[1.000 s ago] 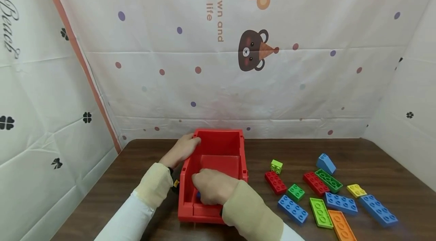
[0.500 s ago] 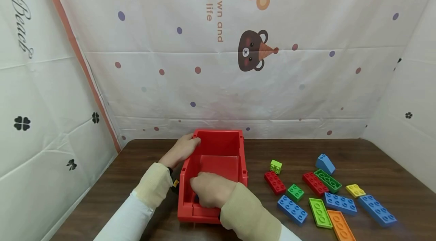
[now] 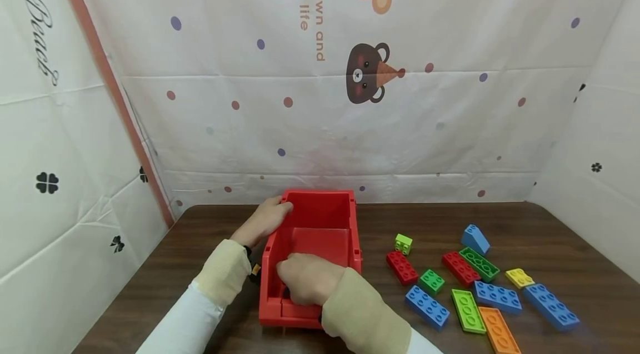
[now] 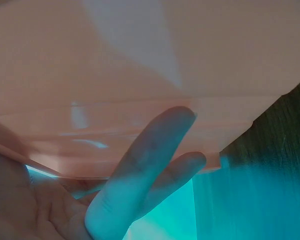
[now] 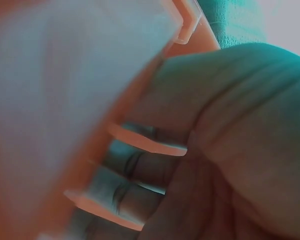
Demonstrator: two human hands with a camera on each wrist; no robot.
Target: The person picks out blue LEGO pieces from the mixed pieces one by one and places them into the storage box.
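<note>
A deep red plastic bin stands on the table in the head view. My left hand grips its left side wall, thumb over the rim. In the left wrist view two fingers of the left hand lie stretched along the bin's outer wall. My right hand is down inside the front of the bin, knuckles up. A dark sliver of some thing shows beneath it, mostly hidden. In the right wrist view the fingers of the right hand bend behind a blurred orange-red edge; I cannot tell what they hold.
Right of the bin lie loose toy building bricks: blue ones, red ones, green ones, an orange one and a yellow one. The brown wooden table backs onto a printed white curtain.
The right hand has shifted slightly left and lower in the bin, and the blue bit seen under it now looks dark. The left hand and the bricks stay put; the head view has swung a little.
</note>
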